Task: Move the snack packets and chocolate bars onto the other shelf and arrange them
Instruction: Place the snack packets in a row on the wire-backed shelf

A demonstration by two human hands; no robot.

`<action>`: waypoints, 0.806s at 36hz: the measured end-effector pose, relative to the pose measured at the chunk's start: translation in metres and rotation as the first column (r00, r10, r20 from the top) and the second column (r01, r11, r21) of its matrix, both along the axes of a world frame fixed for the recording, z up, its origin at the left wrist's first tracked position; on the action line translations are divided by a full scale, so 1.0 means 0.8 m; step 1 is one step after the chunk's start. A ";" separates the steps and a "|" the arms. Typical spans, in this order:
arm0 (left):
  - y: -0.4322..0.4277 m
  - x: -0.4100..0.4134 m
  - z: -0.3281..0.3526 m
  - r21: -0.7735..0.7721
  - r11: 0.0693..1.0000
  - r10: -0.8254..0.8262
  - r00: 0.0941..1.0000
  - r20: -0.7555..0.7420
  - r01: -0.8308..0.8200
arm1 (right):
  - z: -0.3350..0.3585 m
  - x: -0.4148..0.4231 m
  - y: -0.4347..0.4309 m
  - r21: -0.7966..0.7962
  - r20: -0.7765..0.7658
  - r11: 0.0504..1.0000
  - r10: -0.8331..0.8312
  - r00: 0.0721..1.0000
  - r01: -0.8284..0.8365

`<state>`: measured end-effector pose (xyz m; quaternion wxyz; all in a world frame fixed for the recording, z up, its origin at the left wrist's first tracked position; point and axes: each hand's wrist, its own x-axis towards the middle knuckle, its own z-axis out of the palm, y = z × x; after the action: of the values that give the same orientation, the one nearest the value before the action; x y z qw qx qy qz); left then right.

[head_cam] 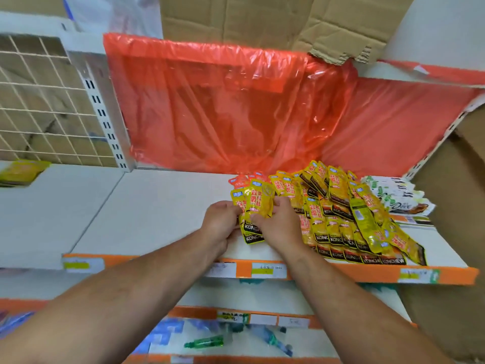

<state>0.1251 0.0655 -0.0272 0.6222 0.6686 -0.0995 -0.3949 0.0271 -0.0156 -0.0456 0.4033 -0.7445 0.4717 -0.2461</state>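
While both forearms reach in over the orange shelf edge (367, 271), the left hand (223, 222) curls its fingers onto the left side of a small bunch of yellow snack packets (256, 206). The right hand (278, 224) grips the same bunch from the right, fingers wrapped round it. Just right of those fingers, touching them, the big pile of yellow packets (341, 219) overlaps on the white shelf (157, 206). Further right sit the chocolate bars (401, 199). Beyond the fingertips hangs red plastic sheeting (223, 109).
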 end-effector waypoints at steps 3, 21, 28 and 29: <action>0.025 0.021 -0.002 -0.020 0.999 0.047 0.999 0.007 -0.047 | -0.002 0.027 0.013 0.084 0.027 0.995 0.059 0.998 -0.062; 0.231 0.205 -0.012 -0.052 0.982 0.185 0.983 0.005 -0.184 | 0.015 0.205 0.190 0.181 0.065 0.970 0.152 0.986 -0.161; 0.322 0.295 -0.013 -0.063 0.968 0.244 0.970 0.003 -0.243 | 0.013 0.284 0.272 0.355 0.155 0.917 0.131 0.979 -0.179; 0.334 0.305 -0.013 -0.065 0.967 0.246 0.969 0.005 -0.245 | 0.014 0.294 0.283 0.381 0.174 0.904 0.134 0.976 -0.192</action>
<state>0.3690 0.3323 -0.0377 0.6867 0.6582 -0.0326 -0.3070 0.2622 0.2105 -0.0341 0.5974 -0.6650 0.4172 -0.1640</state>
